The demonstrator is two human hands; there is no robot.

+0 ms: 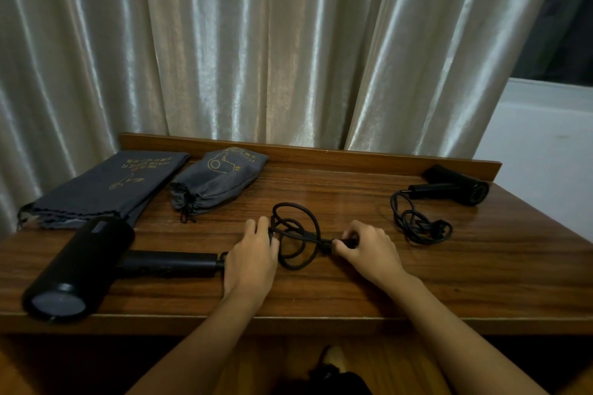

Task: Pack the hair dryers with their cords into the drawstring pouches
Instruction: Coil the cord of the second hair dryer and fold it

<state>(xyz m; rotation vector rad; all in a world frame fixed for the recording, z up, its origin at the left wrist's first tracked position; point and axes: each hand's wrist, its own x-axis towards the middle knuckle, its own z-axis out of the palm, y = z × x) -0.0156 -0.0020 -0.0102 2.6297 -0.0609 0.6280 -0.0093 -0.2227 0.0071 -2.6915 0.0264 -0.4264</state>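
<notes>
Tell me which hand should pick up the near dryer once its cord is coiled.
Left. The left hand holds the cord right at the end of the near dryer handle. The right hand pinches the plug end, farther from it.

Dim room, warm cast. Light from above catches the satin curtain (256, 42) folds in bright streaks; faint sheen on the wooden table (353, 196). Corners darken, edges bow from wide lens. Black objects lose detail; slight softness throughout
</notes>
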